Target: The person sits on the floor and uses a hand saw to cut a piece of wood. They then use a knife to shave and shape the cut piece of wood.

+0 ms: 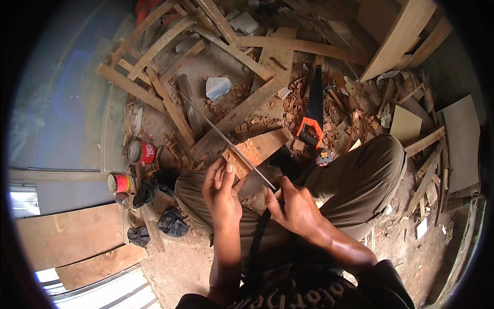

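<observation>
My left hand (224, 193) grips the near left end of a short wooden board (270, 144), thumb on its top face. Rough, freshly cut orange-brown wood shows on that end, while the far right end is smoother and duller. In my right hand (296, 206) is a long, narrow metal blade (216, 129), seen almost edge-on, its handle mostly hidden by my fingers. The blade slants up to the far left across the board's rough part, close above or touching it; I cannot tell which. Both hands are between my bent legs (360, 170).
A hand saw (315, 103) with an orange and black handle lies beyond my right knee, a tape measure (323, 157) near it. Wooden frame pieces (247, 105) and chips cover the floor ahead. Red cans (141, 153) and black plastic bags (172, 222) sit at left.
</observation>
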`<state>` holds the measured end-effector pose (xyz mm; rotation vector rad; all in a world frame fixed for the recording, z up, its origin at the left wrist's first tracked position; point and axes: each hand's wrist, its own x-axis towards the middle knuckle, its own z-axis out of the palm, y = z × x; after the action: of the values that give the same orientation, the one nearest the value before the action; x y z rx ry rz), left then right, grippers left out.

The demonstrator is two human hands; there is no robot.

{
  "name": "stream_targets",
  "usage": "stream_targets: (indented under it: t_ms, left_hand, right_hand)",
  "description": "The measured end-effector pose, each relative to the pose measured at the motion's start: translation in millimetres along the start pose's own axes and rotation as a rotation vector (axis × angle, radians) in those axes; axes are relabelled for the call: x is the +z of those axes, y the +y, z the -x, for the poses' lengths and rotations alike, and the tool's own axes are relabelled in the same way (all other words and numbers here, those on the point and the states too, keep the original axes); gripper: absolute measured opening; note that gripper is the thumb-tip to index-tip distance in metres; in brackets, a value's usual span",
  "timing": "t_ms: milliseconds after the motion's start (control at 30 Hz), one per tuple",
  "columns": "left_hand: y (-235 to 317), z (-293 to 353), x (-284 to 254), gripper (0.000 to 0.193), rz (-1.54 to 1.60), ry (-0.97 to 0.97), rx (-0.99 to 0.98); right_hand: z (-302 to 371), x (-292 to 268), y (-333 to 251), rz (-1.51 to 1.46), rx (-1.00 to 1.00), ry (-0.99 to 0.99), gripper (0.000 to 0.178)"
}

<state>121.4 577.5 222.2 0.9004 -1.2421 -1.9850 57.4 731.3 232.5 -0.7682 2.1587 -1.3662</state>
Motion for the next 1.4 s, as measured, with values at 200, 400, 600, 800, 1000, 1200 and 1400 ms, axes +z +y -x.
stream_targets:
  t_ms: [200, 400, 600, 800, 1000, 1200, 1400]
  left_hand:
    - [-3, -7, 1, 0.036, 0.012, -0.033, -0.006]
    - [1, -2, -2, 0.032, -0.020, -0.005, -0.039]
    - [2, -9, 6, 0.034, 0.006, 0.039, -0.045]
    - [2, -11, 8, 0.027, 0.034, -0.006, -0.034]
    - [-2, -11, 4, 0.027, 0.024, 0.009, -0.057]
    - [3, -8, 5, 0.034, -0.028, -0.006, -0.046]
    - [-2, -14, -2, 0.040, 0.030, -0.003, -0.076]
  right_hand:
    - [5, -13, -20, -0.063, -0.233, 0.141, 0.034]
    - [-5, -3, -1, 0.102, -0.031, -0.001, 0.033]
    - [3, -21, -34, -0.023, -0.162, 0.057, 0.035]
    - [-5, 1, 10, 0.106, -0.093, 0.045, 0.036]
    - [-1, -22, -32, -0.123, -0.321, 0.169, 0.032]
    - [-13, -12, 4, 0.111, -0.053, -0.034, 0.035]
    - [-1, -23, -32, 0.024, -0.209, 0.056, 0.037]
